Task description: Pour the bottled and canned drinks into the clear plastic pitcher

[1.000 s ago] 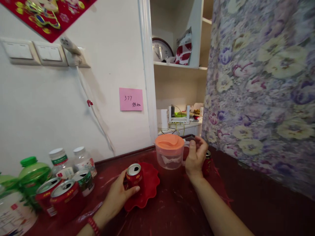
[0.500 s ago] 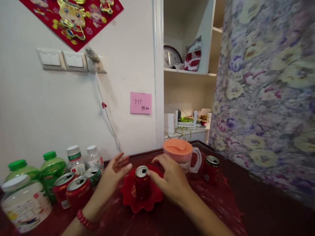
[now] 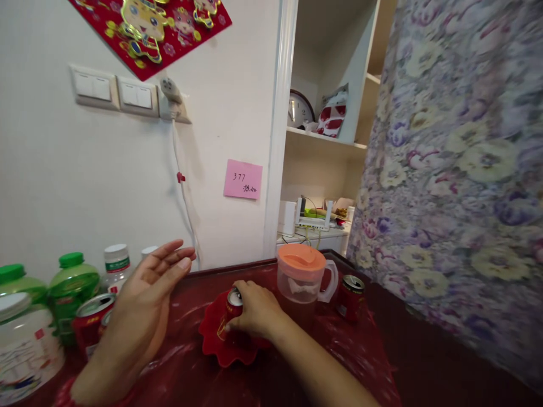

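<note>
A red drink can (image 3: 233, 304) with an opened top stands in a red scalloped dish (image 3: 212, 342) on the table. My right hand (image 3: 258, 311) is wrapped round the can from the right, thumb in front, and covers much of it. Well to the left of the dish, my left hand (image 3: 144, 299) is raised with nothing in it, palm turned inward and fingers stretched out. Behind that hand and wrist, red cans (image 3: 91, 316) are partly hidden.
Green-capped bottles (image 3: 74, 294) and a white-lidded jar (image 3: 27, 350) stand at the left. Right of the dish are a clear pitcher (image 3: 297, 285) with an orange lid and another red can (image 3: 351, 297). A floral curtain (image 3: 458, 198) hangs at the right.
My right hand has come from beside the can to close round it. My left hand has moved left, away from the dish. The view has shifted slightly.
</note>
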